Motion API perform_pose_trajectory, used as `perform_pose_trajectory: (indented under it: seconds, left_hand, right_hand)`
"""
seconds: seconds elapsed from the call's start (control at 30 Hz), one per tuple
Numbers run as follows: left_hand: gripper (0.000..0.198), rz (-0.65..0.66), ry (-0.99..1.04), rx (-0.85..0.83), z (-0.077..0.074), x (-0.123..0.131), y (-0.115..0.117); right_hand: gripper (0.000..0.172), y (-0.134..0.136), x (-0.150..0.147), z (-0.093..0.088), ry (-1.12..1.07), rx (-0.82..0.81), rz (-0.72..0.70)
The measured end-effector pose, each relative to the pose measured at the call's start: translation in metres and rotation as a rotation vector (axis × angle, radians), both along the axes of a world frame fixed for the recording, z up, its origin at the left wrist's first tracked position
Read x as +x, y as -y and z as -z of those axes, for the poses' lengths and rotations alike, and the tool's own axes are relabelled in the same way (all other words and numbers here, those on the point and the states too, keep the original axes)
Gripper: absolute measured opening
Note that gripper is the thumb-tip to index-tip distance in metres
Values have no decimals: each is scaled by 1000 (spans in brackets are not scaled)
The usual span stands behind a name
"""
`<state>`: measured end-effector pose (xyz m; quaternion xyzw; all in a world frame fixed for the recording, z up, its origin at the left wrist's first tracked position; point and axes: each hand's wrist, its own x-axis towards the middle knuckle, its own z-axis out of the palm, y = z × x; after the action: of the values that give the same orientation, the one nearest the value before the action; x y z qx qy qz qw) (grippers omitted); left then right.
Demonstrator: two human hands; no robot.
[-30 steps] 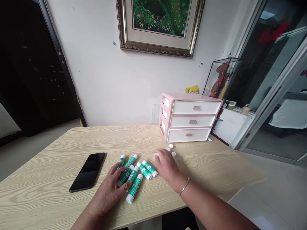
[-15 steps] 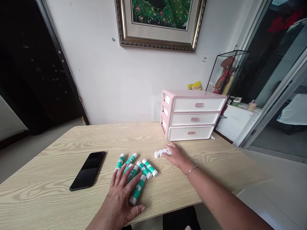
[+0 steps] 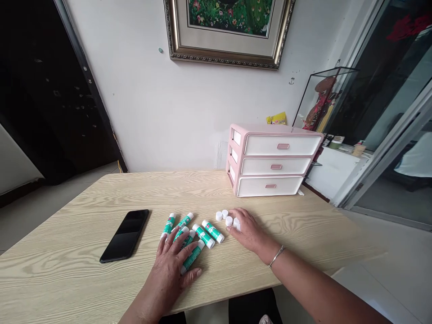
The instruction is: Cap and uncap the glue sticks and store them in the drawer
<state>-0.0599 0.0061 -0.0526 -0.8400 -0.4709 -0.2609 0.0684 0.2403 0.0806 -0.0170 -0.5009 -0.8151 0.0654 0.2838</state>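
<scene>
Head view, looking down over a pale wood-grain surface (image 3: 303, 234). The left hand (image 3: 172, 265) lies flat and released, palm down, its spread fingers resting on the near end of a loose cluster of green-and-white glue sticks (image 3: 212, 231); it grasps none of them. The sticks lie on their sides near the front edge, fanned at differing angles, several touching one another. The right hand (image 3: 249, 231), bearing a thin bracelet (image 3: 276, 256) at the wrist, is likewise released and palm down, its fingertips touching a small group of white caps (image 3: 228, 220) that lie just beside the right-most stick; no cap is seen enclosed. A black phone (image 3: 124, 235) lies face up to the left, apart from the sticks. A pink three-drawer unit (image 3: 273, 162), all drawers shut, stands behind the caps toward the wall. Judged from the pose, the step in hand is contact with the loose items, nothing being lifted. Raising one cap from here would call for a fingertip pinch, the caps being small and closely set; a stick would need the flat fingers to curl round it.
</scene>
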Motion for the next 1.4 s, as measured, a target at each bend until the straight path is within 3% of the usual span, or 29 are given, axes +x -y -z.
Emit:
perform_pose_trajectory:
  seconds: [0.17, 0.3, 0.53, 0.63, 0.73, 0.87, 1.03, 1.27, 1.4]
  left_hand:
    - [62, -18, 70, -52, -1, 1, 3]
    - [58, -27, 120, -40, -11, 3, 10]
    - [15, -133, 438, 72, -38, 10, 46]
    - [23, -253, 634, 44, -39, 12, 67]
    - [37, -405, 819, -92, -34, 11, 81]
    - [44, -540, 980, -311, -20, 7, 85]
    - [46, -402, 967, -398, -7, 12, 82]
    - [56, -381, 870, -447, -30, 18, 86]
    - [57, -338, 889, -520, -30, 11, 86]
  right_hand:
    - [46, -7, -1, 5, 107, 54, -76]
    - [44, -2, 1, 4, 75, 97, -31]
    - [29, 52, 5, 13, -256, 81, 43]
    - [30, 76, 5, 24, -476, -40, 160]
    - [37, 89, 4, 29, -644, -159, 224]
    - [42, 91, 3, 30, -660, -165, 212]
    - [46, 89, 5, 32, -609, -162, 218]
    - [45, 93, 0, 20, -484, -268, 194]
    - [46, 97, -1, 17, -474, -285, 176]
